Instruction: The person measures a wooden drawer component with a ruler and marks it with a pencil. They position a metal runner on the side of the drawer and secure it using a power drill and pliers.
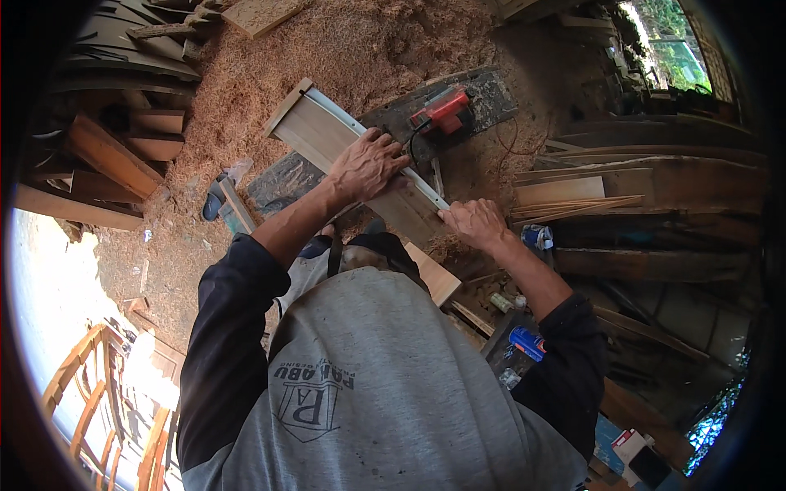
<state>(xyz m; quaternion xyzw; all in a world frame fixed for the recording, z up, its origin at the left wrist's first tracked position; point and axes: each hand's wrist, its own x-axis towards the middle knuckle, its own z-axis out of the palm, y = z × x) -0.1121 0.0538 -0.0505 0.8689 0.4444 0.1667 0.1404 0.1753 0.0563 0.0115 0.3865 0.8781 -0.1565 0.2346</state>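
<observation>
A pale wooden drawer [307, 137] lies slantwise in front of me, with a thicker board across its far left end. Along its upper edge runs a white metal drawer slide [337, 116]. My left hand [372, 166] is closed over the middle of that edge, its fingers curled across the slide. At the near right end of the slide, my right hand [476, 222] is closed, thumb and fingertips pressed together at the corner. What lies under the right fingers is partly hidden.
Behind the drawer, a red power tool [442, 110] rests on a dark, worn plank [491, 92]. Wood shavings [360, 49] cover the floor beyond. Boards [647, 192] are stacked at the right, with a blue can [526, 344] near my right elbow. More planks [110, 155] lean at the left.
</observation>
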